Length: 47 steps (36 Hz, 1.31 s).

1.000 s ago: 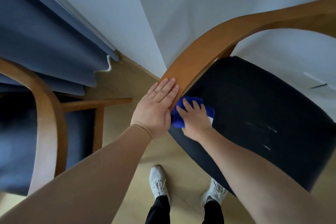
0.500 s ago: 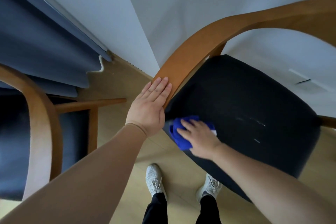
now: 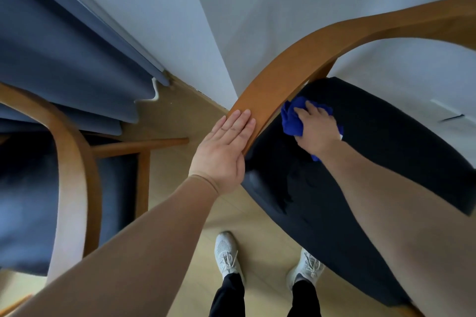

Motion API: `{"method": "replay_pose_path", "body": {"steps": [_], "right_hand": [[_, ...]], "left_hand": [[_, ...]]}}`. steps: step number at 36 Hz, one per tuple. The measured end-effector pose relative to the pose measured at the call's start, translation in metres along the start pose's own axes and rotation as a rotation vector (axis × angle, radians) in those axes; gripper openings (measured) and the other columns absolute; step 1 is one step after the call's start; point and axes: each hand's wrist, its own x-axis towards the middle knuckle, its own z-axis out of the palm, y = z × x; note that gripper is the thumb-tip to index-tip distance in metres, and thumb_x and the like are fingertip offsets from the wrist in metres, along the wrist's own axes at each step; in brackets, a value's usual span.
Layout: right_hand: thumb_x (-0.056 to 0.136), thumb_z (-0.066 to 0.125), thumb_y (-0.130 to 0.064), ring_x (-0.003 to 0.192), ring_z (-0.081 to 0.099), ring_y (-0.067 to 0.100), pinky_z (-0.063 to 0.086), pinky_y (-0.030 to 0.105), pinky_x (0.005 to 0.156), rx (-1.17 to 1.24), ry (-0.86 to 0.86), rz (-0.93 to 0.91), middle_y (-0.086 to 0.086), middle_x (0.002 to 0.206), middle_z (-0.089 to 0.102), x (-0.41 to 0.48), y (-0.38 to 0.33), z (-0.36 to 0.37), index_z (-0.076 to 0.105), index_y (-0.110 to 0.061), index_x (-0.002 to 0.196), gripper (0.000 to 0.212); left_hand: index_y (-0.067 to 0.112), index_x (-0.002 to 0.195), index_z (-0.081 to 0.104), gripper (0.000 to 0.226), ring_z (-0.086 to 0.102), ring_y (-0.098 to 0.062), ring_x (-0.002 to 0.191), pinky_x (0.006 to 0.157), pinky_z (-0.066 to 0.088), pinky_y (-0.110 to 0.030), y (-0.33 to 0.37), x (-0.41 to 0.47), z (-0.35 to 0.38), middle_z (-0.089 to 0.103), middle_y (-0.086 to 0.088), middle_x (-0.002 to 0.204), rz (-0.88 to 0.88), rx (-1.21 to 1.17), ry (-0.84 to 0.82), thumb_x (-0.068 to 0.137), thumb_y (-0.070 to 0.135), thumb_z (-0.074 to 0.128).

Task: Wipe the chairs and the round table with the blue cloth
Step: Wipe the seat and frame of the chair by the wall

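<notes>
Head view, looking steeply down: a chair with a dark padded seat (image 3: 386,152) fills the frame from about 2 to 5 o'clock. Its curved wooden rail (image 3: 296,64) sweeps from the centre up toward 2 o'clock.

The blue cloth (image 3: 291,121) lies bunched on the seat's upper left corner, just right of centre. It sits right beside the inner edge of the rail, and I cannot tell whether it touches the wood. The right hand (image 3: 318,131) lies on top of the cloth with its fingers curled over the folds, gripping it and pressing it onto the padding. A tail of cloth shows below the wrist.

The left hand (image 3: 224,154) is at the centre, flat, with straight fingers held together. The fingertips rest on the lower end of the rail and the hand holds nothing. Both forearms reach in from the bottom corners, at 7 and 5 o'clock.

At 9 o'clock stands a second chair (image 3: 74,175) with the same bent wooden frame and a dark blue seat, well apart from the cloth. A blue-grey curtain (image 3: 64,54) hangs at 10 o'clock, its hem just above the pale wooden floor (image 3: 180,116). A white wall (image 3: 257,8) fills 12 o'clock behind the rail. At 6 o'clock two white shoes (image 3: 228,252) stand on the floor below dark trouser legs, the right one partly under the front edge of the seat.
</notes>
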Motion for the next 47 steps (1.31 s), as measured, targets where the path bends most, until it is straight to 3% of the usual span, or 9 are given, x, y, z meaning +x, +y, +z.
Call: {"method": "replay_pose_path", "body": {"steps": [9, 15, 18, 21, 23, 29, 38, 43, 47], "right_hand": [[0.082, 0.064, -0.036, 0.136, 0.032, 0.037, 0.031, 0.049, 0.110, -0.020, -0.063, -0.014, 0.014, 0.157, 0.021, -0.073, -0.037, 0.045, 0.027, -0.020, 0.149, 0.078], [0.031, 0.092, -0.032, 0.098, 0.065, 0.042, 0.055, 0.056, 0.077, -0.012, -0.167, -0.142, 0.019, 0.126, 0.061, -0.150, -0.060, 0.103, 0.069, -0.016, 0.114, 0.087], [0.046, 0.089, -0.031, 0.110, 0.061, 0.043, 0.050, 0.057, 0.087, -0.005, -0.191, -0.190, 0.017, 0.136, 0.055, -0.158, -0.058, 0.104, 0.065, -0.018, 0.122, 0.081], [0.083, 0.066, -0.030, 0.138, 0.032, 0.038, 0.028, 0.052, 0.111, 0.086, -0.240, -0.224, 0.011, 0.159, 0.021, -0.163, -0.051, 0.093, 0.036, -0.022, 0.147, 0.071], [0.089, 0.058, -0.031, 0.142, 0.024, 0.031, 0.024, 0.045, 0.113, 0.127, -0.250, -0.216, 0.005, 0.161, 0.012, -0.166, -0.042, 0.085, 0.026, -0.025, 0.150, 0.070], [0.082, 0.064, -0.028, 0.137, 0.034, 0.031, 0.032, 0.041, 0.109, 0.219, -0.120, -0.148, 0.007, 0.158, 0.023, -0.148, 0.005, 0.052, 0.034, -0.022, 0.149, 0.073], [0.078, 0.068, -0.030, 0.132, 0.041, 0.034, 0.043, 0.045, 0.102, 0.239, 0.074, 0.153, 0.007, 0.156, 0.028, -0.035, 0.077, -0.025, 0.036, -0.023, 0.146, 0.076], [0.078, 0.065, -0.026, 0.110, 0.053, 0.040, 0.050, 0.047, 0.085, 0.358, 0.229, 0.286, 0.013, 0.134, 0.047, 0.020, 0.099, -0.050, 0.048, -0.014, 0.132, 0.058], [0.075, 0.060, -0.038, 0.105, 0.055, 0.036, 0.048, 0.049, 0.088, 0.454, 0.147, 0.404, 0.011, 0.120, 0.055, 0.051, 0.090, -0.047, 0.051, -0.019, 0.122, 0.051]], "left_hand": [[0.011, 0.144, 0.036, 0.058, 0.011, -0.012, 0.141, 0.118, -0.003, -0.026, 0.000, 0.000, -0.002, 0.025, -0.003, 0.152, 0.008, 0.004, -0.006, 0.087, 0.019, 0.031], [0.008, 0.143, 0.038, 0.061, 0.015, -0.014, 0.142, 0.118, 0.000, -0.028, 0.000, 0.001, -0.002, 0.030, -0.007, 0.152, 0.018, 0.000, 0.001, 0.083, 0.013, 0.036], [0.007, 0.142, 0.038, 0.059, 0.021, -0.019, 0.142, 0.118, 0.003, -0.029, 0.001, 0.003, -0.005, 0.032, -0.008, 0.151, 0.009, 0.003, -0.011, 0.084, 0.016, 0.033], [0.008, 0.143, 0.036, 0.057, 0.019, -0.019, 0.142, 0.117, -0.004, -0.026, 0.008, 0.001, -0.007, 0.030, -0.008, 0.152, -0.003, 0.051, -0.038, 0.088, 0.019, 0.033], [0.011, 0.146, 0.031, 0.055, 0.014, -0.017, 0.143, 0.115, -0.011, -0.022, 0.012, 0.003, -0.010, 0.025, -0.007, 0.155, -0.010, 0.112, -0.046, 0.091, 0.020, 0.033], [0.015, 0.150, 0.017, 0.054, 0.003, -0.013, 0.145, 0.113, -0.011, -0.022, 0.028, 0.056, -0.020, 0.009, 0.000, 0.159, 0.063, 0.111, -0.013, 0.098, 0.023, 0.027], [0.011, 0.148, 0.026, 0.057, 0.011, -0.014, 0.144, 0.116, -0.008, -0.022, 0.029, 0.078, -0.018, 0.020, -0.002, 0.156, 0.109, 0.105, -0.058, 0.092, 0.024, 0.022], [0.014, 0.148, 0.027, 0.056, 0.005, -0.006, 0.141, 0.116, -0.008, -0.022, 0.026, 0.080, -0.018, 0.021, 0.000, 0.156, 0.098, 0.091, -0.085, 0.093, 0.024, 0.025], [0.013, 0.147, 0.028, 0.056, 0.007, -0.007, 0.141, 0.117, -0.001, -0.026, 0.024, 0.080, -0.017, 0.022, -0.001, 0.155, 0.106, 0.072, -0.077, 0.092, 0.024, 0.024]]}}
